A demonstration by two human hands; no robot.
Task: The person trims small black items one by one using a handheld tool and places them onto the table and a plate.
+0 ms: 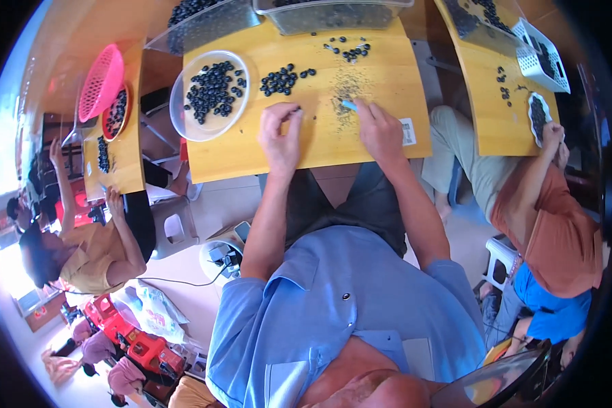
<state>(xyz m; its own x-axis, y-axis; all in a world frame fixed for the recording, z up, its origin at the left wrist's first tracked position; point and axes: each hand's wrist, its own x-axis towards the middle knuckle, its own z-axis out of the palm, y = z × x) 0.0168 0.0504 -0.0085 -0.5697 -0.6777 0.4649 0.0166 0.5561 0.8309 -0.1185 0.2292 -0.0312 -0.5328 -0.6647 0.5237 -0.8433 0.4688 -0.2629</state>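
Note:
My left hand (279,137) is closed in a pinch above the yellow table (251,153), and a small dark round bead-like piece shows at its fingertips. My right hand (382,134) grips a thin light-blue tool (349,105), whose tip is too small to make out. Dark crumbs (350,83) lie scattered around that tool. Just beyond my left hand sits a loose pile of shiny black round pieces (279,81). A clear round tub (176,102) to the left holds many more of them. Another small group (353,52) lies farther back.
Two clear bins (333,22) (211,27) of black pieces stand at the table's far edge. A white label (408,132) lies right of my right hand. People work at side tables, with a pink basket (102,83) at left and a white basket (542,58) at right.

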